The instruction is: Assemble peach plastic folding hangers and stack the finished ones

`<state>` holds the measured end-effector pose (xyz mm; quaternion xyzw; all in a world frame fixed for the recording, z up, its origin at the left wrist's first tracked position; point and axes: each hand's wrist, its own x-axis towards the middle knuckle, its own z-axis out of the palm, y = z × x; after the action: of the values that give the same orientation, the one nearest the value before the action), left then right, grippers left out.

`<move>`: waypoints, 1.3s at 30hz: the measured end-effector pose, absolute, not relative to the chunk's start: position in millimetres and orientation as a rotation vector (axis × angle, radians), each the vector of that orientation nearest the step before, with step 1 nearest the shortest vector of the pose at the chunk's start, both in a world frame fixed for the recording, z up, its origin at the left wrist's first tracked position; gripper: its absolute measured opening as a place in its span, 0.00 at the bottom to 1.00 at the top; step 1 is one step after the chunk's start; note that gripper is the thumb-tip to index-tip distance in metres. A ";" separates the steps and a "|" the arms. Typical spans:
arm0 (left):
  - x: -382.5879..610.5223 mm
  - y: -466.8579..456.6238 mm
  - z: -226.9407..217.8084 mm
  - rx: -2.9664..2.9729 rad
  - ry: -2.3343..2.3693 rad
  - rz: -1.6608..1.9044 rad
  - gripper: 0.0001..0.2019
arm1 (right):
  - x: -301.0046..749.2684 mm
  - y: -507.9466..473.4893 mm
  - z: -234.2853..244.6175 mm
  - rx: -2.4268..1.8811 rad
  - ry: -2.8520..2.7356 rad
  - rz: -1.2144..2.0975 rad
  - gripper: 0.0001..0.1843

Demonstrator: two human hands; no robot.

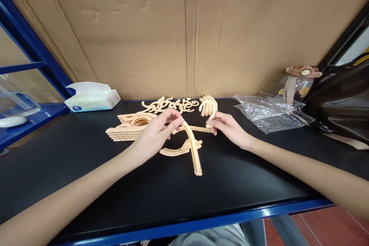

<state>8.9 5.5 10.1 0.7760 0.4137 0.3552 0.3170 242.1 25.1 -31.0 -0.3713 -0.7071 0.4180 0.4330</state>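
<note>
My left hand (158, 132) is closed on the upper end of a long, curved peach plastic hanger arm (192, 150) whose free end points down toward me. My right hand (227, 127) pinches a small curved peach hook piece (211, 117) at its fingertips. Between the hands a thin peach bar (196, 128) lies on the black table (86, 177). Under the held arm rests another curved peach part (180, 149).
Behind the hands lie a stack of hanger bodies (129, 127), a heap of hook-shaped bits (170, 104) and a bunch of curved pieces (208, 103). A tissue pack (92, 98) sits far left. Crumpled clear plastic (265, 113), a bottle (300, 80) and a dark bag (343, 100) lie right. Cardboard backs the table.
</note>
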 end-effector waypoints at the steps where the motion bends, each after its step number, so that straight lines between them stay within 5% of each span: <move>1: 9.9 5.7 10.5 1.979 1.054 0.947 0.11 | 242.2 24.6 -30.0 -0.937 -1.768 1.043 0.10; 20: 13.2 -0.7 7.9 1.593 0.869 0.624 0.11 | 239.8 21.1 -27.7 -0.826 -1.765 1.206 0.11; 29: 20.3 -19.2 16.2 2.310 1.109 0.457 0.18 | 240.0 15.6 -21.7 -0.761 -1.740 1.391 0.07; 39: 20.3 -26.2 10.9 2.935 1.146 0.444 0.06 | 241.7 17.3 -20.4 -0.698 -1.622 1.708 0.09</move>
<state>20.3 -26.2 10.9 0.9222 0.3600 0.1396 -0.0200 241.7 17.3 -20.4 -0.2676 -0.6221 0.6547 0.3358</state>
